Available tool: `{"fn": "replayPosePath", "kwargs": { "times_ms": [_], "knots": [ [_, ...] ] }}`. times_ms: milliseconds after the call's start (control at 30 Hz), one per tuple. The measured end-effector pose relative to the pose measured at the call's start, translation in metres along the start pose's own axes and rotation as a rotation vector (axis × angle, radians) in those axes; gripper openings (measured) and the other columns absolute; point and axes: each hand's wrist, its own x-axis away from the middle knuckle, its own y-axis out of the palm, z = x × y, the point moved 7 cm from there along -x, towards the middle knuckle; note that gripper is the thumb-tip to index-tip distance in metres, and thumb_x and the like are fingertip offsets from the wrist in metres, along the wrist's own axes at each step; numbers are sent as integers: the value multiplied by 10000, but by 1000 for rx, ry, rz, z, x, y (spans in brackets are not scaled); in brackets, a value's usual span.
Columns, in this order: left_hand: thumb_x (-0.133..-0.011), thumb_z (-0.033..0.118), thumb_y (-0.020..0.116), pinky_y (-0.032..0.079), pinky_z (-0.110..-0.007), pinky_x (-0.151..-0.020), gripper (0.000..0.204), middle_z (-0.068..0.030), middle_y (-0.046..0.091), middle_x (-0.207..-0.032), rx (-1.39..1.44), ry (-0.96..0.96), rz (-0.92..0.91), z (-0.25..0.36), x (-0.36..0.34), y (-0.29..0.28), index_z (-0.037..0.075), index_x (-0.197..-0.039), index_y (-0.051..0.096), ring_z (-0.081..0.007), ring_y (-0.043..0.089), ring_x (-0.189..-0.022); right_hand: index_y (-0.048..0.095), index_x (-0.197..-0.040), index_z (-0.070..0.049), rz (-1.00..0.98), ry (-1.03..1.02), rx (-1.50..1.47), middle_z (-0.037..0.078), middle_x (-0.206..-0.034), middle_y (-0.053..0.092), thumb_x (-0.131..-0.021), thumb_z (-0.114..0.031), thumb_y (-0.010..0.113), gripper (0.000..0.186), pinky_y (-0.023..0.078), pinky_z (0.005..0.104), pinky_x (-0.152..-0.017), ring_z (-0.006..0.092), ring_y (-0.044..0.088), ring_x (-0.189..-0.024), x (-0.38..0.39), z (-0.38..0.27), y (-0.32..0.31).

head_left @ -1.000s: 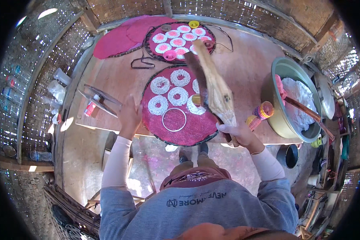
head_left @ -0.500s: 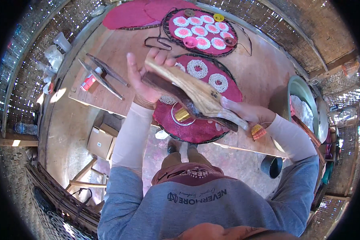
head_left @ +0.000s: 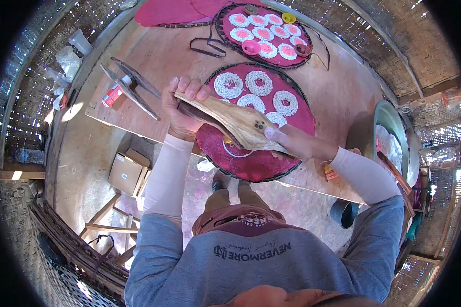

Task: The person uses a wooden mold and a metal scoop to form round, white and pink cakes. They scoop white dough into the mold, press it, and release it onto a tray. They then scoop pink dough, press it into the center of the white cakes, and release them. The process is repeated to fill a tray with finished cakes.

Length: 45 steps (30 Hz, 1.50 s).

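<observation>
A long two-piece wooden hand press, pale wood above and dark wood below, is held in the air over a round tray. My left hand is closed around its left end, squeezing the two pieces together. At the other end my right hand is wrapped around it, thumb on the pale wood. The round tray has a dark rim and a pink cloth. Several rings of white strands lie on the cloth. Beneath the press, a thin white hoop shows in part; something gold by it is mostly hidden.
Farther back stands a second pink tray with several white-and-pink rounds and small bowls. Two dark wooden sticks lean over a red-and-white container at the left. A large green tub with a plastic bag stands right. Cardboard box below the table.
The press's pale and dark pieces have come closer together at the left end. My right hand has shifted left, and more rings on the near tray now show.
</observation>
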Motion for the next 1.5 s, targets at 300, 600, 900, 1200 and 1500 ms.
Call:
{"fn": "replayPosePath", "kwargs": {
  "times_ms": [300, 600, 900, 1200, 1500],
  "knots": [
    [-894, 289, 477, 405, -328, -739, 222, 26, 446, -673, 169, 29, 133, -26, 11, -19, 158, -719, 438, -175, 455, -744, 607, -647, 19, 36, 166, 18, 67, -529, 525, -795, -762, 334, 840, 422, 313, -452, 162, 545, -481, 21, 13, -12],
    [-900, 262, 467, 386, -327, -736, 234, 57, 435, -640, 60, 43, -6, -22, -5, -17, 186, -685, 416, -124, 453, -688, 623, -633, 35, 225, 158, 331, 129, -530, 526, -757, -789, 359, 874, 433, 406, -534, 255, 582, -546, 25, -2, -37],
    [-901, 277, 451, 396, -294, -662, 267, 31, 411, -609, -24, 71, 141, 10, 11, -20, 161, -665, 401, -150, 439, -658, 641, -670, 52, 210, 131, 216, 175, -568, 553, -729, -811, 374, 904, 436, 439, -565, 271, 595, -587, -2, 0, -6],
    [-827, 651, 434, 368, -435, -946, 656, -59, 524, -1070, -154, -99, 185, -27, 25, -2, 85, -1159, 460, -264, 477, -1073, 606, -602, -1, 172, 135, 221, 61, -502, 486, -800, -760, 331, 831, 405, 328, -475, 160, 532, -497, 39, 0, -31],
    [-686, 80, 754, 469, -351, -854, 463, -98, 614, -1084, -1549, -57, 68, -48, 15, 34, 29, -1107, 567, -215, 596, -961, 599, -1095, -2, 15, -365, -908, 126, -995, 640, -878, -585, 417, 648, 461, 306, -786, 178, 613, -923, 23, -31, -9]
  ]
}}
